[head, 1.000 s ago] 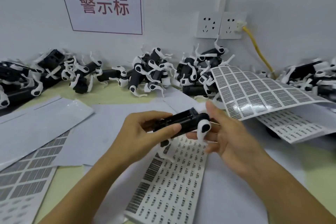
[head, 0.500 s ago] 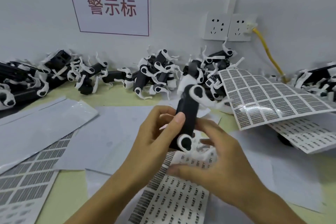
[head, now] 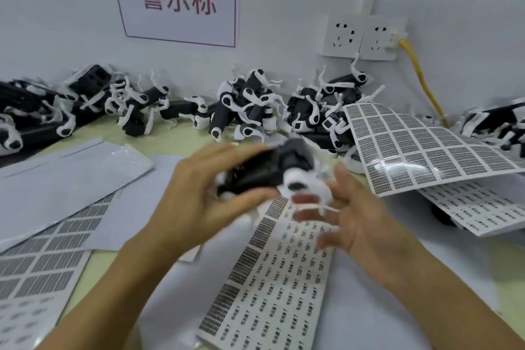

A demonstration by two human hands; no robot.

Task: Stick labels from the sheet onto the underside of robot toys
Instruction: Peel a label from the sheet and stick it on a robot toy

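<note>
While the left hand (head: 196, 196) grips a light, rigid toy (head: 267, 170) by its body, thin legs are spared; the right hand (head: 352, 216) is open, empty.

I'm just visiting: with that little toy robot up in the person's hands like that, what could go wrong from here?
The toy seems gripped only by the left hand; the right hand is spread open beside it, so it might slip onto the label sheet below.

Its thin white legs poke out near the right fingers and could snag or bend.

The picture is blurred by motion, so any label could go on crooked.
</note>
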